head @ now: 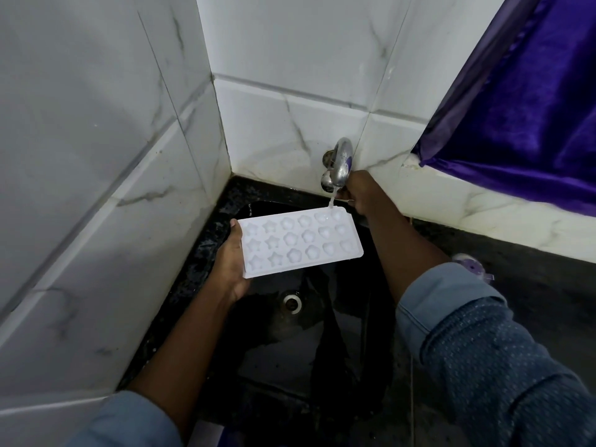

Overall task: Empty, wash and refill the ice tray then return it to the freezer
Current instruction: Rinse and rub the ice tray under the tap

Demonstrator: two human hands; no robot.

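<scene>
From where I stand I count one white ice tray [303,240] with eighteen moulds in it, three rows of six, and two hands, one left hand [230,262] and one right hand [361,191]. There is one tap [342,162] with a single stream of water [332,198], and one black sink [354,333] with one drain [292,303]. Add one purple curtain [522,117] and one small purple-and-clear object [472,267] that I cannot make out
</scene>
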